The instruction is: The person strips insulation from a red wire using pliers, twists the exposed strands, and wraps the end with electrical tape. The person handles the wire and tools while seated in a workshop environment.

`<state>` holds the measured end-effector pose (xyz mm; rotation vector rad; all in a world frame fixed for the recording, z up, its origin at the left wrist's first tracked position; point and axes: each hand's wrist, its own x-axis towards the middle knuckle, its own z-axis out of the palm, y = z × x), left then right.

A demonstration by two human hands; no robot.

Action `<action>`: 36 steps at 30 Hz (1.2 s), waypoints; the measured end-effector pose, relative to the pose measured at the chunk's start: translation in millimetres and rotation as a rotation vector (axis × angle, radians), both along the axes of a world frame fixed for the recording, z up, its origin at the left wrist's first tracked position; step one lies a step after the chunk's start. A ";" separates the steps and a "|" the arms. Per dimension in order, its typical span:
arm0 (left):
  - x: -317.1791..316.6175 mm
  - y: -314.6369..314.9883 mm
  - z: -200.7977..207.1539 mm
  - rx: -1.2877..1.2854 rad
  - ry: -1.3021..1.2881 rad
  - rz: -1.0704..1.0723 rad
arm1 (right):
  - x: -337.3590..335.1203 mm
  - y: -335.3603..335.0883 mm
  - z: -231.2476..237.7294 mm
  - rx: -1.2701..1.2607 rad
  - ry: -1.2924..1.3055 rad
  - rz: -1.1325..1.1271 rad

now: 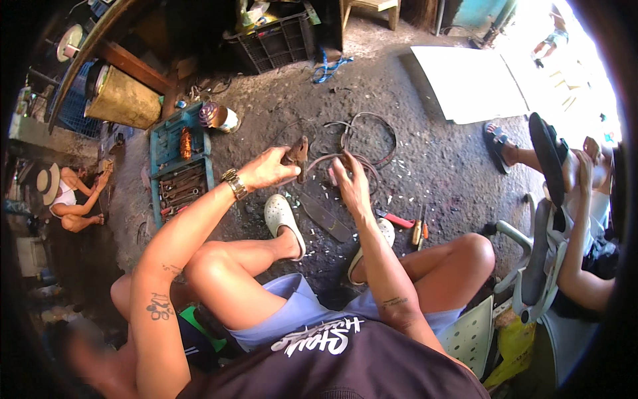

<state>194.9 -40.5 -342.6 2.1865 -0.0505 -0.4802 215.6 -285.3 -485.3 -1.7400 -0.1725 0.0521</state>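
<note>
My left hand [266, 171], with a watch at its wrist, is closed around rusty brown pliers [302, 151], jaws pointing away from me. A strand of the coiled cable [395, 143] runs from beside the pliers to my right hand [352, 186]. The right fingers pinch that strand, and the remaining loops lie on the ground just beyond. Between my feet, below both hands, is a flat dark sole-shaped piece [325, 218]. A red-handled tool [397, 219] and a screwdriver with a yellowish handle [417, 233] lie beside my right shoe.
A blue toolbox [154, 149] with wrenches stands at left, beside an open can [229, 122]. A black crate [276, 43] is at the back. Another person's leg [525, 156] and a grey chair [515, 233] are at right. A person in a hat [70, 193] crouches far left.
</note>
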 end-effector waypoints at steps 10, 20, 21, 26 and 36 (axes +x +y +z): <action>-31.4 -136.4 39.1 0.244 -0.369 0.425 | 8.8 30.2 171.1 0.359 -0.092 -0.446; -75.6 -148.1 -0.6 0.365 -0.515 0.513 | 23.0 -61.1 265.4 0.500 -0.351 -0.640; -77.5 -148.3 -4.2 0.214 -0.619 0.486 | 38.4 -76.1 279.1 0.511 -0.305 -0.625; -77.4 -155.3 34.3 0.156 -0.621 0.192 | 74.2 -123.3 287.7 0.589 -0.004 -0.391; -48.2 -147.4 213.5 0.831 -1.450 -0.857 | 57.7 9.7 275.7 0.398 0.211 0.559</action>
